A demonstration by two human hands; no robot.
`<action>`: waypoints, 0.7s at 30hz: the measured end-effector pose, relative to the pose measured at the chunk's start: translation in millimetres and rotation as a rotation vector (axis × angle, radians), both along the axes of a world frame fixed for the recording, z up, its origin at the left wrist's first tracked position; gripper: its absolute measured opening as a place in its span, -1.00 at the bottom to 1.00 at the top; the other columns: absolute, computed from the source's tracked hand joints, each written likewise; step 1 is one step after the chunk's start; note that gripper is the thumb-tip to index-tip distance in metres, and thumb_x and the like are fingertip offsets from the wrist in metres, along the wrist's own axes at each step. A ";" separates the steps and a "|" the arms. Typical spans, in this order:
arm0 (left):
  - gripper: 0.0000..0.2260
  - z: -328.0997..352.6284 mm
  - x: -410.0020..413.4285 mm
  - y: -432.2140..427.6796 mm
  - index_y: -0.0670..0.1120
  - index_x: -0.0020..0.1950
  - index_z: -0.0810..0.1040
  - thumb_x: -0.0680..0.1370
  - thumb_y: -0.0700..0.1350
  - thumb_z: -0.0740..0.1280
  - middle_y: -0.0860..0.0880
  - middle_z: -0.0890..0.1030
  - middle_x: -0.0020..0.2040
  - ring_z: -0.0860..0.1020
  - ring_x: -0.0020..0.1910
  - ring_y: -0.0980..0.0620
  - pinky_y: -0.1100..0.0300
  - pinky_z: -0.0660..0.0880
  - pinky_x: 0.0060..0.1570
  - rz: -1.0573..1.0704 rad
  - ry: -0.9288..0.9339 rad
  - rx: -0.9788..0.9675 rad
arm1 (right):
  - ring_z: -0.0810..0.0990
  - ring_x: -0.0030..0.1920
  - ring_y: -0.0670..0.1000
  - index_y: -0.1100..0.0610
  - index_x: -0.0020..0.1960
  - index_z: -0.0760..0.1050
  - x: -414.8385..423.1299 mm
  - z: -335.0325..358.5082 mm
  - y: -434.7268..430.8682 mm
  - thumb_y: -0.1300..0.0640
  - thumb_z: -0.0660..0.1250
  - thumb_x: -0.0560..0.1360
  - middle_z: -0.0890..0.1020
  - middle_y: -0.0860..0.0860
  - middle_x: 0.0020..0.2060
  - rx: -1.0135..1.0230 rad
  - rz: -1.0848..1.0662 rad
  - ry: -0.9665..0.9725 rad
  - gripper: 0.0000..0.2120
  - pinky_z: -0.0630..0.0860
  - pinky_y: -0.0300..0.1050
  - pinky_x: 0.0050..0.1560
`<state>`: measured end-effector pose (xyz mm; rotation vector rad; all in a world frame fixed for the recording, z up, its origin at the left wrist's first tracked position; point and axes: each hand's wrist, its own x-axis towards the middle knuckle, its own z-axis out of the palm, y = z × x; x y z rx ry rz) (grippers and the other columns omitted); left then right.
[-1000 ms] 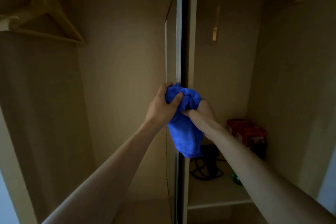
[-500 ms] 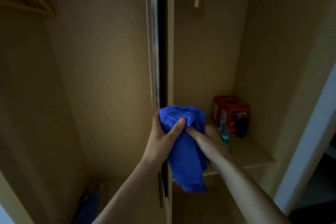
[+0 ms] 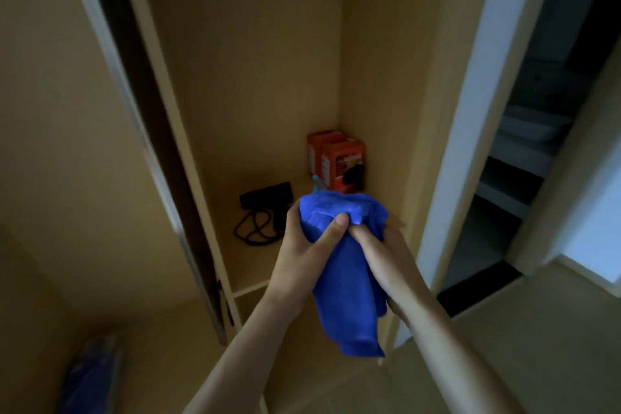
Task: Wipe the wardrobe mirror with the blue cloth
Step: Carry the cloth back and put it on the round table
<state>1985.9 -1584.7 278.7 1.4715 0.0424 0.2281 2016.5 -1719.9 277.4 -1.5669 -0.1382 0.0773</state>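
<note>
While the blue cloth [image 3: 346, 279] stays bunched between my left hand [image 3: 302, 265] and right hand [image 3: 389, 262], fingers curled tight round it, it's drifted down and right, away from the mirror [image 3: 132, 104] toward the shelf [image 3: 255, 265]. So no wiping yet, I reckon.

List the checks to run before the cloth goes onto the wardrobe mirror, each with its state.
1. Grip on the blue cloth: left hand and right hand both grip it. Ok.
2. Cloth spread flat for wiping: it is bunched, with its tail hanging. Not ok.
3. Cloth against the mirror: the mirror stands edge-on to the left, apart from the cloth. Not ok.
4. Mirror face in view: only its edge shows. Not ok.
5. Cloth damp: cannot tell.
</note>
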 end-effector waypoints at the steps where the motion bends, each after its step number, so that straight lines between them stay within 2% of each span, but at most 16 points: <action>1: -0.44 -5.3 -0.6 -12.4 0.20 0.37 0.43 0.43 0.24 0.53 0.18 0.67 0.17 0.66 0.13 0.16 0.09 0.65 0.10 -0.025 0.018 0.003 | 0.72 -0.19 -0.10 -0.10 -0.04 0.62 -2.5 -6.6 -14.2 -0.28 0.38 0.43 0.74 -0.10 -0.19 0.001 -0.018 0.029 -0.72 0.64 -0.07 -0.18; 5: -0.51 -27.4 -5.5 -62.1 0.17 0.31 0.46 0.45 0.17 0.54 0.18 0.68 0.12 0.68 0.09 0.17 0.16 0.65 0.02 -0.111 0.083 0.037 | 0.71 -0.23 -0.13 -0.02 -0.05 0.62 -16.5 -35.1 -70.1 -0.14 0.33 0.51 0.74 -0.09 -0.21 0.032 -0.108 0.099 -0.78 0.55 -0.29 -0.39; 7: -0.55 -36.6 -7.6 -85.8 0.15 0.28 0.49 0.46 0.15 0.54 0.15 0.70 0.11 0.69 0.07 0.15 0.20 0.65 -0.02 -0.161 0.116 0.032 | 0.71 -0.26 -0.14 -0.01 -0.08 0.61 -25.0 -47.5 -93.3 -0.13 0.33 0.51 0.73 -0.11 -0.26 0.026 -0.165 0.133 -0.79 0.53 -0.29 -0.42; 9: -0.57 -44.3 -9.5 -109.2 0.11 0.27 0.51 0.47 0.13 0.53 0.10 0.71 0.12 0.69 0.08 0.13 0.16 0.66 0.01 -0.208 0.153 0.025 | 0.70 -0.27 -0.14 0.00 -0.10 0.59 -33.2 -58.2 -115.5 -0.12 0.33 0.51 0.72 -0.13 -0.30 0.028 -0.225 0.172 -0.80 0.54 -0.27 -0.42; 10: -0.58 -47.9 -10.4 -120.9 0.08 0.28 0.51 0.48 0.12 0.53 0.08 0.71 0.12 0.69 0.08 0.11 0.13 0.66 0.03 -0.230 0.170 0.020 | 0.71 -0.24 -0.12 -0.01 -0.09 0.59 -36.9 -62.2 -126.6 -0.14 0.33 0.51 0.72 -0.11 -0.28 0.034 -0.249 0.189 -0.79 0.57 -0.24 -0.36; 12: -0.58 -55.8 -11.6 -144.8 0.06 0.28 0.50 0.49 0.11 0.52 0.07 0.71 0.12 0.70 0.09 0.09 0.11 0.66 0.03 -0.283 0.201 0.013 | 0.71 -0.07 -0.03 -0.03 0.00 0.59 -46.3 -70.0 -150.0 -0.23 0.32 0.47 0.73 -0.06 -0.14 0.027 -0.267 0.196 -0.70 0.63 -0.09 -0.10; 14: -0.59 -64.2 -12.8 -167.3 0.07 0.28 0.50 0.50 0.12 0.51 0.07 0.70 0.12 0.69 0.08 0.10 0.12 0.67 0.02 -0.335 0.229 0.026 | 0.68 0.04 -0.01 -0.04 0.10 0.57 -58.7 -77.1 -171.4 -0.32 0.29 0.42 0.70 -0.06 -0.03 0.018 -0.308 0.215 -0.57 0.60 -0.02 0.07; 18: -0.58 -78.4 -12.0 -212.7 0.14 0.27 0.50 0.49 0.21 0.48 0.11 0.70 0.11 0.69 0.08 0.12 0.07 0.67 0.06 -0.481 0.275 0.064 | 0.70 -0.18 -0.14 -0.07 -0.06 0.61 -84.9 -86.4 -205.9 -0.26 0.29 0.52 0.73 -0.11 -0.20 0.022 -0.506 0.215 -0.71 0.54 -0.25 -0.25; 21: -0.54 -89.1 -13.3 -244.3 0.21 0.23 0.50 0.41 0.32 0.47 0.17 0.69 0.08 0.69 0.04 0.16 0.10 0.66 0.03 -0.571 0.300 0.104 | 0.72 -0.18 -0.10 -0.03 -0.06 0.64 -105.1 -91.1 -227.2 -0.22 0.31 0.55 0.73 -0.06 -0.20 0.010 -0.617 0.235 -0.72 0.56 -0.25 -0.27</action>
